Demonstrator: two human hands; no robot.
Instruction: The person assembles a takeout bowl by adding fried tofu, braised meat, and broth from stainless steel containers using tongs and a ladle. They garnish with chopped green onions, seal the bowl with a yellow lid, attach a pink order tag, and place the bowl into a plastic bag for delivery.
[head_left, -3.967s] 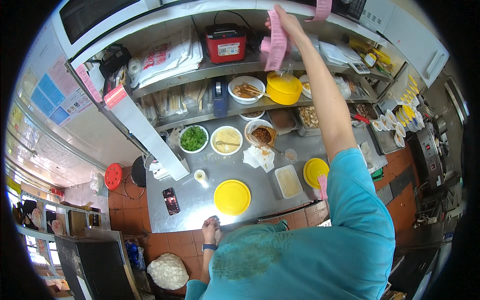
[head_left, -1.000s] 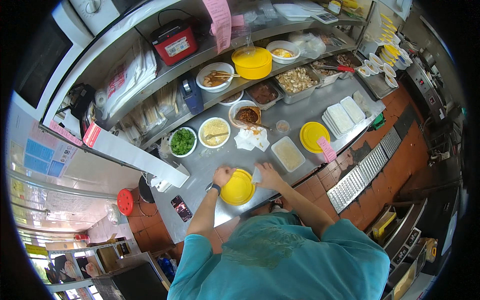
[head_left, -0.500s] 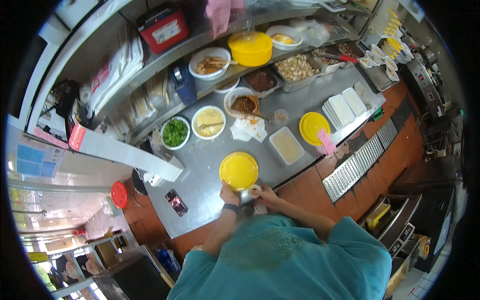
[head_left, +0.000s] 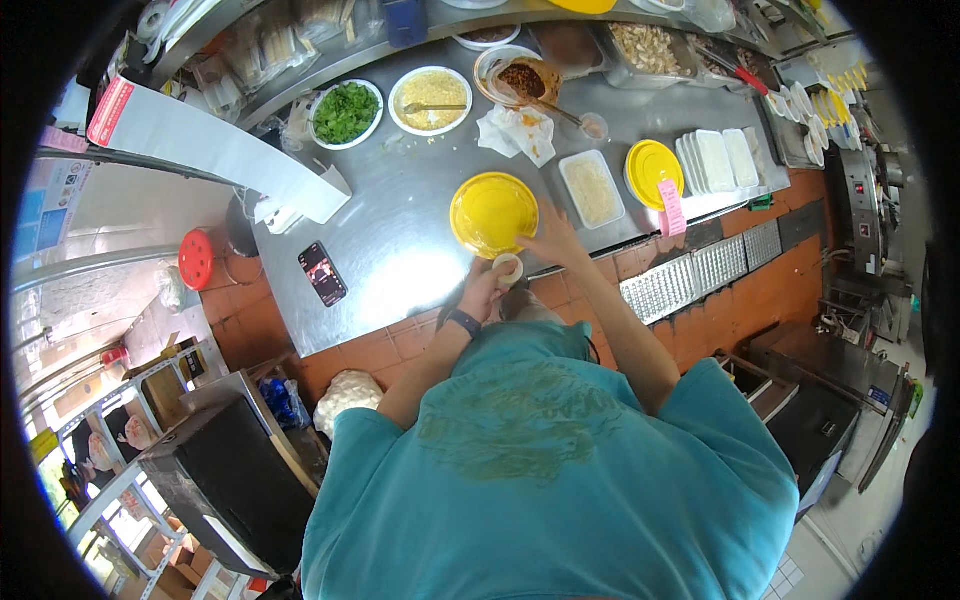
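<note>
A stainless-steel counter (head_left: 390,215) runs across the workspace above a red-tiled floor (head_left: 375,352). A round yellow lid (head_left: 494,212) lies on the counter near its front edge, directly ahead of the person. The left forearm angles up and inward from the lower left, with a dark band (head_left: 464,321) at the wrist. The left hand (head_left: 482,288) is closed around a roll of tape (head_left: 509,268) – held just below the lid's near rim. The right forearm slants up and inward from the lower right. The right hand (head_left: 553,240) is open, fingers extended, with its innermost digit at the lid's lower right rim. A rectangular white tub (head_left: 592,190) stands beyond the right hand – a phone (head_left: 322,274) lies well to the left.
</note>
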